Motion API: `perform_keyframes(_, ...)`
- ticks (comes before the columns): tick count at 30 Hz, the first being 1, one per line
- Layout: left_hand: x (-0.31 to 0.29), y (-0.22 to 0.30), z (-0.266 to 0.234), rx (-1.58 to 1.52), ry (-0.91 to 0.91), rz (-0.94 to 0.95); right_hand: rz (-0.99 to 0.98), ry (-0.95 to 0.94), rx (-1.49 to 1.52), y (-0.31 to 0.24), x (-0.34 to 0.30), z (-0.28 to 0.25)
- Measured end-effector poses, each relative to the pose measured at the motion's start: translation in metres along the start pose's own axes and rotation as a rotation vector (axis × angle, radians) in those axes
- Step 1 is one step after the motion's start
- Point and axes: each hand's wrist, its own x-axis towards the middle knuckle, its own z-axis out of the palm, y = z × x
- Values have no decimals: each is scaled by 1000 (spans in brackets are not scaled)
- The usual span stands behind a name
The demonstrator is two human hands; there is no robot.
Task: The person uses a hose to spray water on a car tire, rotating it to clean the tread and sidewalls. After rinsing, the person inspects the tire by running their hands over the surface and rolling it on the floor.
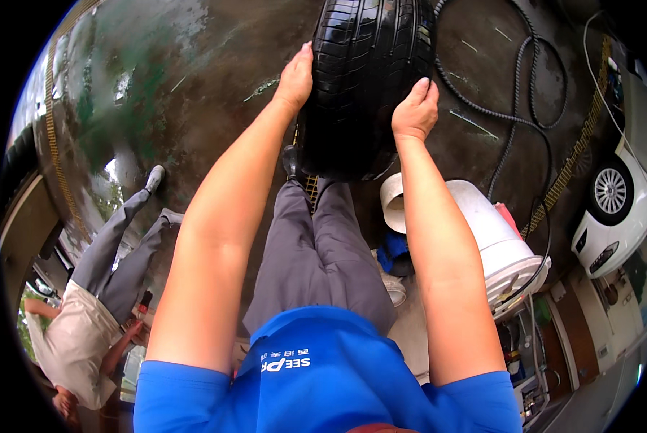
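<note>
A black car tire stands in front of me with its tread facing me, its upper part cut off by the top of the picture. My left hand presses against the tire's left side, fingers stretched along it. On the other side my right hand grips the right edge, its thumb on the tread side and the other fingers mostly out of sight. Both arms reach straight forward. Below the tire show my legs in grey trousers and one dark boot.
Wet dark floor surrounds me. A black hose coils at the right, near a white bucket and a yellow grating strip. A white car stands far right. Another person is at the left.
</note>
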Motion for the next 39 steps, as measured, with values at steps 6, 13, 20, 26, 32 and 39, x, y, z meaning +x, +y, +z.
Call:
perform_keyframes(6,-108,-35,17,260,222,131,19,14,-47,-7,40,3)
perform_keyframes(13,-97,-22,31,304,394,223,8,-31,-62,-16,59,7)
perform_keyframes(20,-79,-16,20,301,435,240,70,-76,-79,-36,66,19)
perform_keyframes(26,-75,-11,16,285,434,217,92,-79,-74,-43,68,24)
perform_keyframes(32,-72,-4,25,278,434,211,88,-99,-83,-40,79,20)
perform_keyframes(39,-69,-11,19,307,439,209,78,-104,-108,-43,79,25)
